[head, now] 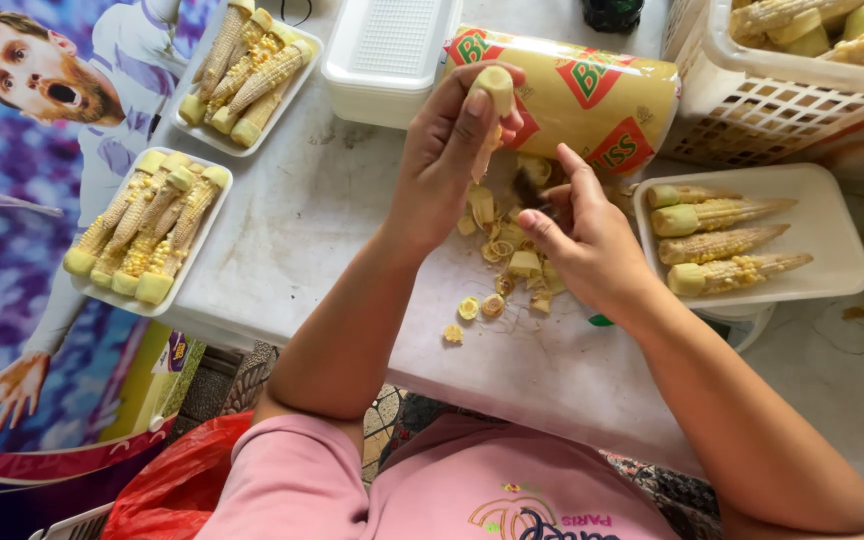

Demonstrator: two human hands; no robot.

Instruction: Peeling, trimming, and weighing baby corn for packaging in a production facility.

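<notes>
Left hand (447, 150) grips corn piece (492, 100); trimmings (502, 265) (heaped) beneath, foam tray (832, 240) beside.

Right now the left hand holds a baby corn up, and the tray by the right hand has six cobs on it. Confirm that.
Not quite. The left hand does hold the baby corn up, but the tray by the right hand has four cobs, as the head view shows.

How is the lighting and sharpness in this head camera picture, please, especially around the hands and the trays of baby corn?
Head view: soft, even daylight, faint shadows; slight glare on the roll of plastic wrap; left hand with its baby corn and right hand fairly sharp; trays bow near the edges, a wide-lens bend.
</notes>
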